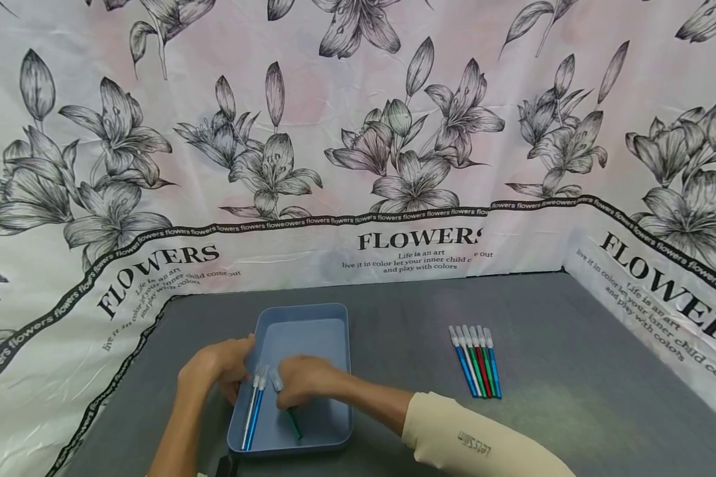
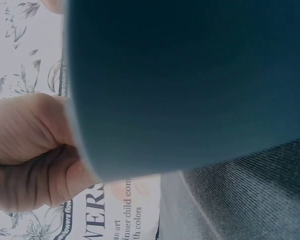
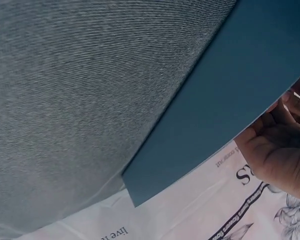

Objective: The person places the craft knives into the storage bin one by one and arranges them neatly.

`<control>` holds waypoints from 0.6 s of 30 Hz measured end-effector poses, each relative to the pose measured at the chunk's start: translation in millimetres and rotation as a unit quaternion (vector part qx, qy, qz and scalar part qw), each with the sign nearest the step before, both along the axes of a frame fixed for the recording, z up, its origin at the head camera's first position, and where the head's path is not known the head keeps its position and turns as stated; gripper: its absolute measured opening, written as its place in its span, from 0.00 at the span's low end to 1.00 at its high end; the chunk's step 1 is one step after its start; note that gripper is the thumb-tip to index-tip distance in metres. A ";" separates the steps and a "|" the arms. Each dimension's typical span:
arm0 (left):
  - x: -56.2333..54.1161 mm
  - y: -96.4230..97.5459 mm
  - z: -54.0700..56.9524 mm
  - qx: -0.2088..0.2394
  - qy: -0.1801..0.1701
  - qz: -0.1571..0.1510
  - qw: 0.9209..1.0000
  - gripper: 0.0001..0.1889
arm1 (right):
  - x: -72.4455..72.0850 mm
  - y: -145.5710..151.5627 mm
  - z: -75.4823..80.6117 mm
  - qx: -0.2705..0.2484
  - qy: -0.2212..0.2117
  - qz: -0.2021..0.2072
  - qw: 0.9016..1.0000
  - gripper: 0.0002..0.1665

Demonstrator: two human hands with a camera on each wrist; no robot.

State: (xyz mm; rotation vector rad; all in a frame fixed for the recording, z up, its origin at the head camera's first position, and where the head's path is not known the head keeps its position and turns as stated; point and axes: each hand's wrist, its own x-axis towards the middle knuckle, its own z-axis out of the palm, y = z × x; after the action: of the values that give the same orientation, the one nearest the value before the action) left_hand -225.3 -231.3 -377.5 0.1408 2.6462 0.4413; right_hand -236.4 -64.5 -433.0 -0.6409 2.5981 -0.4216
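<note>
A blue-grey rectangular tray [image 1: 328,338] stands on the dark table. At its left rim is my left hand [image 1: 215,364], gripping the wall; the left wrist view shows thumb and fingers of that left hand [image 2: 35,150] against the tray wall [image 2: 165,100]. Inside the tray my right hand [image 1: 304,381] pinches a green pen [image 1: 294,424] with a clear cap, held at a slant. Left of it, a white pen [image 1: 251,411] and a blue pen [image 1: 255,414] lie side by side. The right wrist view shows the right hand [image 3: 280,155] past the tray's wall [image 3: 205,115]; the pen is hidden there.
To the right of the tray, several capped pens [image 1: 477,364] in blue, white, green and red lie in a neat row on the grey table [image 1: 406,344]. A flower-printed cloth [image 1: 298,258] rises behind the table and along both sides.
</note>
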 end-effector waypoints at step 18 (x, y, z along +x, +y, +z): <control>-3.2 -3.6 2.1 0.021 -0.021 0.014 0.999 0.42 | 26.0 -9.4 25.7 -0.005 0.016 0.056 0.998 0.10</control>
State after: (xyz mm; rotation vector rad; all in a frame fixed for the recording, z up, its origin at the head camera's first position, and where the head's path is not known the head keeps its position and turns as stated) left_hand -228.5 -234.8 -375.4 0.1061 2.6018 0.5030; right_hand -210.4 -73.9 -407.3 -0.7974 2.5768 -0.3920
